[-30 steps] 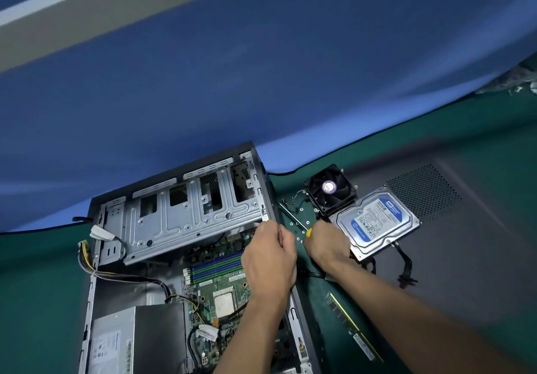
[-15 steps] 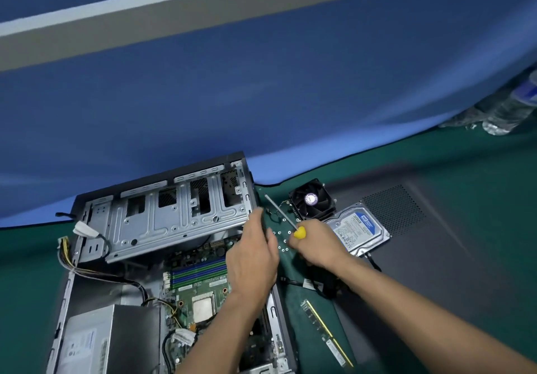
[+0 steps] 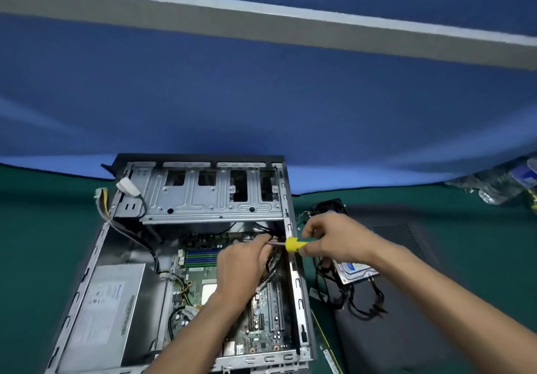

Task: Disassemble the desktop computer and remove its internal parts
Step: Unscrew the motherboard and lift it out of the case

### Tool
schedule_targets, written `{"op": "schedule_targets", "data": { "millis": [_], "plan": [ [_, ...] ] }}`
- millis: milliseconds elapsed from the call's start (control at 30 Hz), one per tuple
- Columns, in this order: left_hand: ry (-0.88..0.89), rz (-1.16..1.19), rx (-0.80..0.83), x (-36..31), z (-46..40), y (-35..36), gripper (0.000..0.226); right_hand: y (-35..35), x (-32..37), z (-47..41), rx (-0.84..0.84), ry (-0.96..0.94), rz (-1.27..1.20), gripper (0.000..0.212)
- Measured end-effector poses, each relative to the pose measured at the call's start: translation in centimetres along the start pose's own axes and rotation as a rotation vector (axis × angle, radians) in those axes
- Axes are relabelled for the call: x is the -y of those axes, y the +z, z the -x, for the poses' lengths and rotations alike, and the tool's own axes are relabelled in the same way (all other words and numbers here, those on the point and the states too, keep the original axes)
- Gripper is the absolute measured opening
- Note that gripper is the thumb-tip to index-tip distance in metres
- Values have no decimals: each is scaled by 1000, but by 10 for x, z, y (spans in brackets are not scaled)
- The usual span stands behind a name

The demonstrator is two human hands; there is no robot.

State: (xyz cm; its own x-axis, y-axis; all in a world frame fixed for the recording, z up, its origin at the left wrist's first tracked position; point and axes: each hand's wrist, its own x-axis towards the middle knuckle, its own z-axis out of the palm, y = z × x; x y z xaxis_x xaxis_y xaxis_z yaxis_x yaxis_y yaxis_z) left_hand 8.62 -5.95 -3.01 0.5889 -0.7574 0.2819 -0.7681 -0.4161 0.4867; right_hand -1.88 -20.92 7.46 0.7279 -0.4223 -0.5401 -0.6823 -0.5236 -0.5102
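The open desktop case lies on the green mat, with its motherboard, blue memory slots and grey power supply showing. My right hand grips a screwdriver by its yellow and green handle, held level above the case's right wall with the shaft pointing left. My left hand is inside the case over the motherboard, and its fingertips pinch the screwdriver's shaft near the tip. The tip itself is hidden by the fingers.
The silver drive cage spans the far end of the case. Right of the case lie a hard drive, a black cooler fan, loose black cables, a memory stick and the dark side panel. Plastic bottles lie far right.
My right hand lifted the screwdriver from the mat and swung it level over the case's right wall. My left hand left the case's edge and took hold of the shaft. The view shifted left.
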Motion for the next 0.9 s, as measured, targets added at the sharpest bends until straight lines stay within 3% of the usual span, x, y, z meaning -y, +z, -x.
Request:
{"op": "schedule_targets", "data": {
  "millis": [233, 400, 567, 733, 900],
  "plan": [
    [-358, 271, 169, 19, 5, 13, 22, 10, 40, 4, -314, -77, -30, 16],
    [-597, 389, 286, 21, 6, 28, 21, 18, 53, -4, -421, -86, 132, 12],
    [-612, 444, 471, 22, 11, 35, 35, 23, 57, -12, -419, -77, 331, 11],
    [-483, 595, 703, 23, 15, 39, 22, 32, 58, -21, -348, -55, 443, 12],
    [-447, 637, 842, 22, 20, 41, 30, 39, 59, -34, -307, -47, 509, 11]
  ]
}}
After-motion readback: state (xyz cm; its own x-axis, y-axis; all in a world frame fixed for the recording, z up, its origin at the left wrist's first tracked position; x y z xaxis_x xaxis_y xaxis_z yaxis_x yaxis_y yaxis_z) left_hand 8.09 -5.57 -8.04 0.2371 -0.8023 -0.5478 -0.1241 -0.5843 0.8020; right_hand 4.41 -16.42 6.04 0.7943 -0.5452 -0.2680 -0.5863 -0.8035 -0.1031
